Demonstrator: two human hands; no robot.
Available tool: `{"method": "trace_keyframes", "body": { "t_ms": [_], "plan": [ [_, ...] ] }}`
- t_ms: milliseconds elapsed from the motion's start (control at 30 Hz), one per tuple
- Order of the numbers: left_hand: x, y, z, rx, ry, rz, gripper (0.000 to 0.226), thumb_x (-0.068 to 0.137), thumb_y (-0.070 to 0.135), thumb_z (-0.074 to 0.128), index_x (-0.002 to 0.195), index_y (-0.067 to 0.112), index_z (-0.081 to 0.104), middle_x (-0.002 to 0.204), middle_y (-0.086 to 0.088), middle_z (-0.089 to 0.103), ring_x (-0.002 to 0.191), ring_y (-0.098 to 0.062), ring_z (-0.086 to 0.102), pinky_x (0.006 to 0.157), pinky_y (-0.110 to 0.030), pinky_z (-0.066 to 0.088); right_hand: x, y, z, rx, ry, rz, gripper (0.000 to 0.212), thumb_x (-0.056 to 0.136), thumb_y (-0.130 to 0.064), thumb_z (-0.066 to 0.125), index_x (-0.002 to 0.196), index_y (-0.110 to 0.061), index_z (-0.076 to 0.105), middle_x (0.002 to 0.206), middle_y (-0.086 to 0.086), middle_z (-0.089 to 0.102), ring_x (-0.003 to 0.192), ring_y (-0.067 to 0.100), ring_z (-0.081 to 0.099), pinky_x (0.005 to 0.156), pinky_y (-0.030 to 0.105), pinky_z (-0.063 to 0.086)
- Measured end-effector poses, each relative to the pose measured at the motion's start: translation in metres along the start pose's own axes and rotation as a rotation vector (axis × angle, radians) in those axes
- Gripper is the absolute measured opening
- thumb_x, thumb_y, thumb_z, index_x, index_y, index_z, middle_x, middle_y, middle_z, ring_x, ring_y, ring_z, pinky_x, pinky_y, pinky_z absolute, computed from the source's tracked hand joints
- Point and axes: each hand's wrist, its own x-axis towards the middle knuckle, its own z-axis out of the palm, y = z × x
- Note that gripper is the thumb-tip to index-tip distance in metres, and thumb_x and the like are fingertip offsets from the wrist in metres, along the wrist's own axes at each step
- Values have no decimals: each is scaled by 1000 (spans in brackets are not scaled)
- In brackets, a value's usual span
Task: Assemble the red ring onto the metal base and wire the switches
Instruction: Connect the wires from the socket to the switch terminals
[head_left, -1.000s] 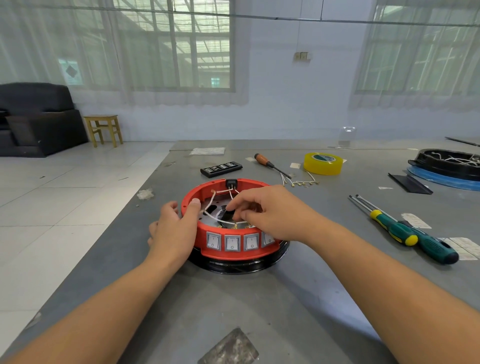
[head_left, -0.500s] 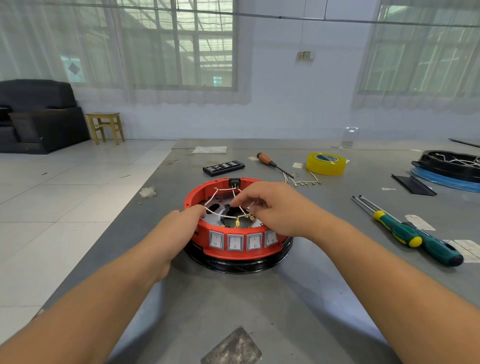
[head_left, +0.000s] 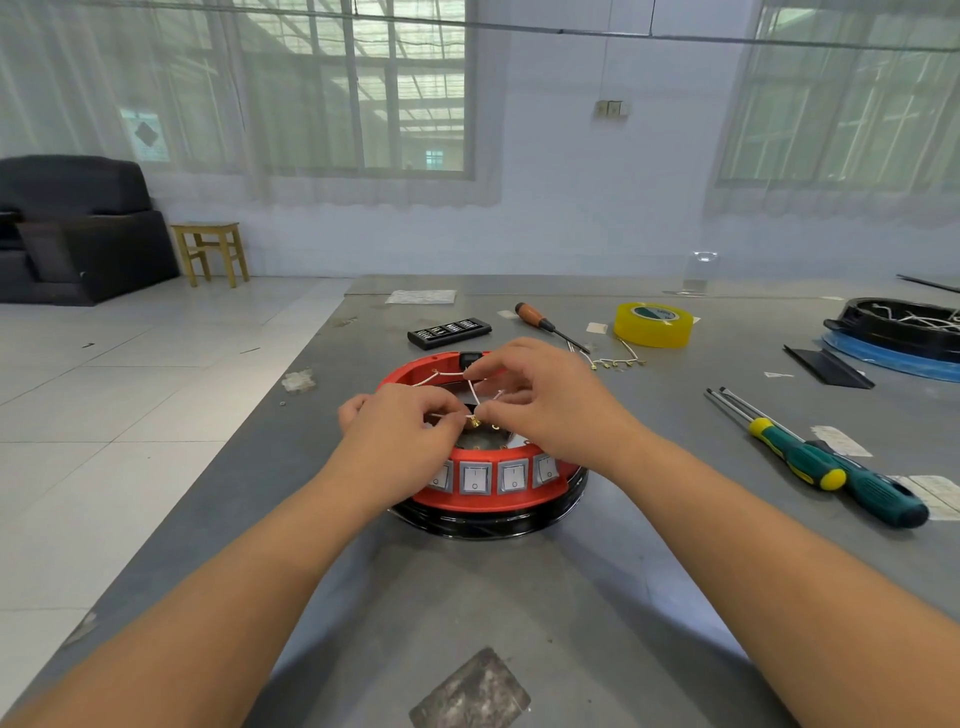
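Red ring below your fingers shows four switches; your left hand and right hand each pinch white wires inside it.

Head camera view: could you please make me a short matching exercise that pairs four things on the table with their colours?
Things:
1. ring carrying the switches
2. roll of tape
3. screwdriver beside the tape, its handle
4. switch strip lying behind the ring

Colours:
A. black
B. orange-brown
C. red
D. yellow

Pairs: 1-C, 2-D, 3-B, 4-A
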Motion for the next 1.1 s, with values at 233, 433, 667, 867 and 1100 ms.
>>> {"method": "trace_keyframes", "body": {
  "t_ms": [233,433,667,867,1100],
  "plan": [
    [-2,-6,-9,-50,-31,65,29,107,21,55,96,45,67,93,29,54,111,-6,40,115,-45,33,-2,7,-26,-12,-50,135,43,94,-10,48,123,-32,71,119,-24,67,112,-14,56,92,11,43],
    [-4,-6,-18,-62,-108,104,39,107,20,53,92,54,64,101,30,46,115,0,28,113,-40,31,-1,14,-22,-141,-216,115,45,100,-19,40,130,-40,66,137,-23,59,124,-9,46,102,13,32],
    [-3,-7,-23,-32,-74,146,38,106,20,55,91,53,64,98,31,48,118,-5,41,113,-45,36,-2,17,-18,-101,-198,117,28,99,-21,52,101,-38,74,116,-22,69,109,1,60,96,33,50],
    [-3,-9,-19,-3,-80,184,29,106,19,54,102,43,71,91,32,51,115,-9,36,105,-41,34,-5,12,-22,-66,-184,96,27,97,-47,49,95,-39,75,94,-28,68,100,-14,53,77,18,38],
    [-4,-10,-19,-29,-79,168,19,102,21,56,99,36,68,93,18,58,112,-9,39,103,-43,39,-4,13,-19,-130,-153,59,14,94,-47,61,91,-39,73,89,-21,67,95,-7,56,68,9,38]
  ]
}}
